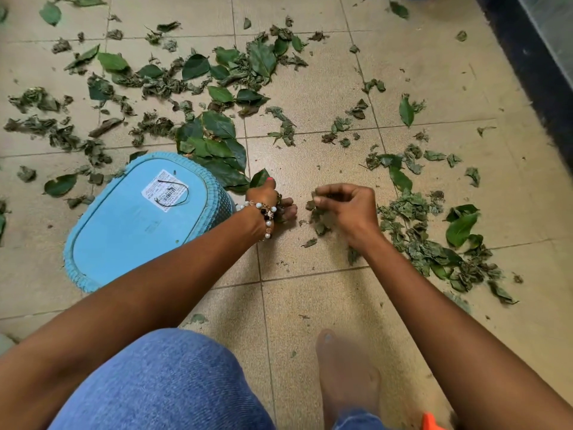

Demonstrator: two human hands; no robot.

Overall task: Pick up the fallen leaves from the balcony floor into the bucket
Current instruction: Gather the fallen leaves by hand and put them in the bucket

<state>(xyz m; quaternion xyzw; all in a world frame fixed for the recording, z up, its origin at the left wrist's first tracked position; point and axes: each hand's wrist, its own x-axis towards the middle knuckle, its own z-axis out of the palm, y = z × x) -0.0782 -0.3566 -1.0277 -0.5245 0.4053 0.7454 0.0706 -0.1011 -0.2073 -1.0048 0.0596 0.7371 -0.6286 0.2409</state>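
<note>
— Leaves (pixel 217 131) everywhere on your tiled floor (pixel 325 97): what do they look like?

— Two kinds. Broad, glossy, pointed ovals in deep green, and crumpled, dull grey-green scraps that look dry and curled. They lie thickest from ten to one o'clock of your hands, with another crinkled pile (pixel 434 240) at three to four o'clock, just beside your right wrist.

— And my hands?

— Your left hand (pixel 273 203), with a bracelet (pixel 266 215) of pearly and amber beads at the wrist, is curled round a small bunch of leaves; one glossy leaf (pixel 259 178) sticks up past a pink-painted nail. Your right hand (pixel 347 206) has its fingertips bent together, pinching crumpled scraps (pixel 321 217) low over the floor. The two hands are near each other, not touching.

— Where's the bucket?

— At nine o'clock of your left hand, just beside your forearm. The bucket (pixel 136 225) is pale blue plastic, an elongated rounded shape with a ribbed, woven-look wall, and you see a smooth flat face of it. A white barcode sticker (pixel 161 190) sits there with a black thread looped by it; the print is too small to read.

— The floor itself?

— Beige square tiles, finely grained and matte, with thin dark grout lines. Blue denim (pixel 161 383) covers your knee at six o'clock, a bare foot (pixel 347 373) beside it.
</note>
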